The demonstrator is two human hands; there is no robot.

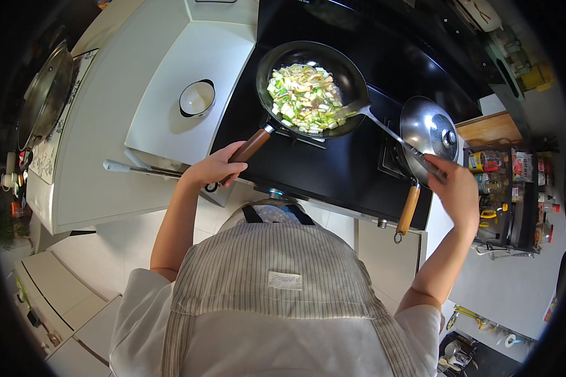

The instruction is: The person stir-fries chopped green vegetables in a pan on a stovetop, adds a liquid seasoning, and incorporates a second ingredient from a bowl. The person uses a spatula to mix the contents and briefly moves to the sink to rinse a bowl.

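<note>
My left hand grips the brown wooden handle of a dark wok on the left side of the cooktop. Chopped green and white vegetables mixed with pale strips cover much of the wok's bottom. In my right hand is the dark handle of a metal wok spatula. Its blade lies inside the wok's right side, at the edge of the food. Some of the blade is hidden by vegetables.
A domed metal lid covers a second pan with a wooden handle on the right of the black cooktop. A white bowl stands on the left counter. Bottles and jars fill a rack at far right.
</note>
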